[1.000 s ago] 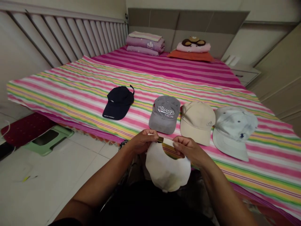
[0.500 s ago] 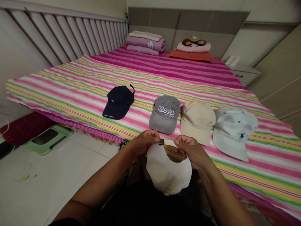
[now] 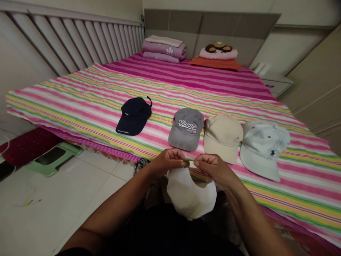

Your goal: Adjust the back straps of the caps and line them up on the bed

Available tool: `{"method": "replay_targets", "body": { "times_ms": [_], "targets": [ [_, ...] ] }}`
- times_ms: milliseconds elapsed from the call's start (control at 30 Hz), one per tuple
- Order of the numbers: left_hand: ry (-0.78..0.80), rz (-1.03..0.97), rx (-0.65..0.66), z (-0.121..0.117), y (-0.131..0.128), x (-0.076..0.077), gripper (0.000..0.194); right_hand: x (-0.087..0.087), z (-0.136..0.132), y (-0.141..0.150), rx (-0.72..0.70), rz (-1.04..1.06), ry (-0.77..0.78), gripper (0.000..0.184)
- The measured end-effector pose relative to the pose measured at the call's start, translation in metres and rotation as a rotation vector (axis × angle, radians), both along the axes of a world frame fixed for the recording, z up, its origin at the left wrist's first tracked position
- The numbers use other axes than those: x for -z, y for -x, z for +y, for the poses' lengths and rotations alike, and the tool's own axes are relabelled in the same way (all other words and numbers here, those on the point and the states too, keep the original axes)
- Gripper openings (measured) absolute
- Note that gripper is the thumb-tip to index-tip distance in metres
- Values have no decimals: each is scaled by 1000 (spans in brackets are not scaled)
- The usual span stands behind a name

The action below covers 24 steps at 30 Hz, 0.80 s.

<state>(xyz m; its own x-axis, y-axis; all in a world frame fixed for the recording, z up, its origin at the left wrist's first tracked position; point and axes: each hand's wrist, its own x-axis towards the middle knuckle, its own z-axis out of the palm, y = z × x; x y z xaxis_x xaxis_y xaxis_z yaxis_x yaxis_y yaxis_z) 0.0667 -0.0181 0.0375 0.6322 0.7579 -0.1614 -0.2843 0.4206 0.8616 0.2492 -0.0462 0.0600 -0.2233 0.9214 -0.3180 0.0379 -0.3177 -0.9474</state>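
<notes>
Close to my body, a white cap [image 3: 191, 195] hangs from both hands with its back opening and strap on the upper side. My left hand [image 3: 169, 163] pinches the strap beside its brass-coloured buckle [image 3: 187, 163]. The other part of the strap is between the thumb and fingers of my right hand [image 3: 211, 166]. Just beyond my hands on the bed lie a grey cap [image 3: 186, 129] with white lettering, a beige cap [image 3: 224, 138] and a pale blue cap [image 3: 265, 149], side by side. Farther left is a navy cap [image 3: 134, 116], its strap end sticking up.
A striped sheet [image 3: 87, 103] covers the near part of the bed. Folded purple bedding [image 3: 164, 49] and a pink-and-orange pile [image 3: 217, 58] sit by the headboard [image 3: 183, 28]. Left on the tiled floor [image 3: 69, 199] stands a green stool [image 3: 55, 160].
My hands have come closer together along the strap, narrowing the cap's back opening. The buckle has shifted slightly right. The caps on the bed stay in place.
</notes>
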Motion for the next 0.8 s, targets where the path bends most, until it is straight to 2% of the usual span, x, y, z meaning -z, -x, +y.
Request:
{"method": "replay_targets", "body": {
  "times_ms": [267,367,433,533,633,800],
  "targets": [
    [70,22,21,2,4,3,24,0,-1,2,11,57,24,24],
    [100,38,10,3,6,6,25,1,-2,2,-29,43,-7,25],
    [109,39,12,3,5,8,26,-1,-4,4,-67,-25,-107,24],
    [107,40,27,3,3,7,24,-7,-10,8,-139,-302,-384,34],
    [113,46,37,2,1,4,25,-13,-15,12,-200,-583,-616,24],
    [107,25,54,2,2,3,26,-17,-18,14,-225,-718,-733,21]
  ]
}}
